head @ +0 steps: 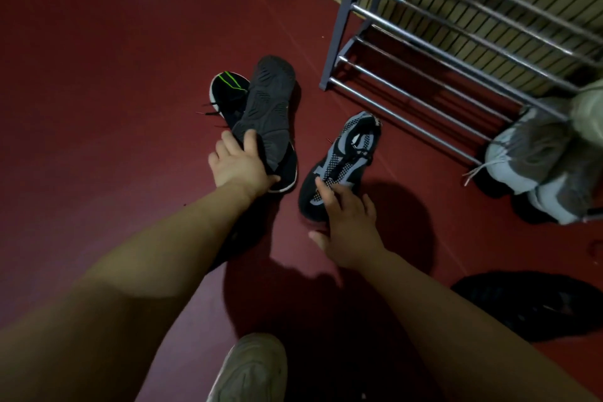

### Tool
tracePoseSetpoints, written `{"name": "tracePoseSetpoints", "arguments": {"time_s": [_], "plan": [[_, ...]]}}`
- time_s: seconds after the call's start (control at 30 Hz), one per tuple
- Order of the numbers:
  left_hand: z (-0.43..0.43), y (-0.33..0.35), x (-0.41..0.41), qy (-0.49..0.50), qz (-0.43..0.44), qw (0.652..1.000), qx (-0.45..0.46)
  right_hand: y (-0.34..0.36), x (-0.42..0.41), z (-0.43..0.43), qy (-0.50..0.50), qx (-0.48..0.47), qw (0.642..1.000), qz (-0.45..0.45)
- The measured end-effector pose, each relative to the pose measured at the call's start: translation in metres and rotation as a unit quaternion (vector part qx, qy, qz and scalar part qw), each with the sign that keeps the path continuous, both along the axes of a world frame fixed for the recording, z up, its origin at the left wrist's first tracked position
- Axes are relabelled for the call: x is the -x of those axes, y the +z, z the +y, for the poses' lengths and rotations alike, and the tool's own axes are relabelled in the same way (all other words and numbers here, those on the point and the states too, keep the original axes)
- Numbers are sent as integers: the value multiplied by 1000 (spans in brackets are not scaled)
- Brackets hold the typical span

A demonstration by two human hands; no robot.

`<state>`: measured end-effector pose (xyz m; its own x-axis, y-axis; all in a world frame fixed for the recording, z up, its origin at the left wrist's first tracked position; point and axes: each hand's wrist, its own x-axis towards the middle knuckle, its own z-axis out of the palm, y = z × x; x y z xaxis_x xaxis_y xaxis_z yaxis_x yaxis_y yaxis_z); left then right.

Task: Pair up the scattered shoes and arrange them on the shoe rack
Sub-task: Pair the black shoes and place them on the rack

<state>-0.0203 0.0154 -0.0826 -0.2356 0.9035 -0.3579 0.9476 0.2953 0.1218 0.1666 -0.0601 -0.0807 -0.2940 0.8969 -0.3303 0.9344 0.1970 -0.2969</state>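
The left hand [239,163] grasps the heel of an upturned shoe [267,108] lying across a green-striped shoe [228,88]. The right hand [346,222] rests on a grey knit shoe [342,157], grip not yet closed. All three lie on the floor [98,75], near the shoe rack [424,52]. Risk: the sole hides the upper, so a mismatch may go unnoticed; lifting may drag the striped shoe's laces.

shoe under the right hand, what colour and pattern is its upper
Black with grey-blue panels and a dotted mesh pattern on the shoe, seen in the head view.
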Motion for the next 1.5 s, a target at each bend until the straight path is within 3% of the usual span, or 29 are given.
{"name": "tracePoseSetpoints", "arguments": {"time_s": [0.2,0.33,0.4,0.47,0.53,0.7,0.8,0.87,1.03,1.17,1.37,1.5], "plan": [[-3,2,11,-32,-9,998,-60,3,20,14,0,1,1000,-1],[-5,3,37,15,-172,979,-109,6,44,30,-19,22,999,33],[-11,2,51,64,-332,931,-139,7,52,34,-22,16,998,49],[-19,-3,69,127,-481,857,-135,7,58,38,-15,-5,999,49],[-28,-9,88,193,-534,810,-146,6,63,42,-5,-10,999,39],[-41,-25,120,290,-394,856,-166,3,79,48,14,4,1000,22],[-40,-28,131,243,-288,908,-183,1,90,50,20,11,1000,15],[-33,-27,134,232,-265,924,-152,0,94,50,24,19,999,16],[-18,-24,122,263,-351,895,-85,-5,90,48,17,33,999,20],[-10,-26,103,252,-251,935,-2,-6,77,45,4,19,999,32],[-5,-24,85,279,-222,934,-8,-5,49,32,-12,4,1000,20],[-9,-21,89,309,-254,911,-97,-1,33,27,-35,17,999,10]]}}
